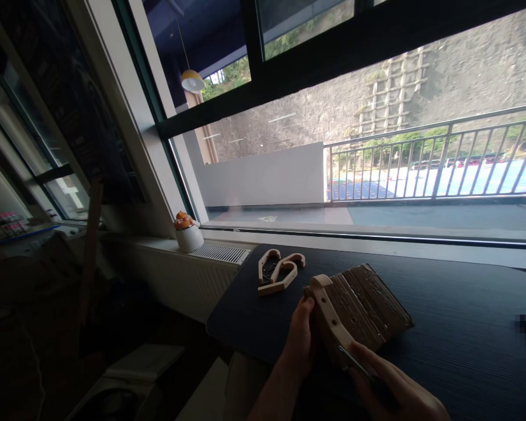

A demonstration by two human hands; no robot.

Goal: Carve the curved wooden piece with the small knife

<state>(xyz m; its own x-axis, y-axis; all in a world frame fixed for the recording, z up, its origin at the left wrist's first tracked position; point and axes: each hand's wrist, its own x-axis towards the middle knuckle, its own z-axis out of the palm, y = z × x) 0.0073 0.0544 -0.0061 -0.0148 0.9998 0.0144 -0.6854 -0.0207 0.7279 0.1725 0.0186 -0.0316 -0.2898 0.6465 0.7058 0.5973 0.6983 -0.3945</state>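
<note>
In the head view, your left hand (301, 333), low centre of the frame, is closed around the near left edge of a brown board (368, 304), its thumb up beside a pale hook (331, 313). The hook lies along that edge, its curved end toward the top and dark holes down its length. Your right hand (392, 374), at the lower right, grips a screwdriver (355, 361); its shaft slants up and left to the hook's lower end, and your fingers reach that end too. Whether the tip sits in a hole, you cannot tell.

Left of the board, at the frame's centre, three loose hooks (284, 283) lie together on the dark table (464, 304), with small screws (268, 271) among them. Farther left, a white mug (189, 240) with an orange-brown top stands on the radiator (221, 252), below the window's corner.
</note>
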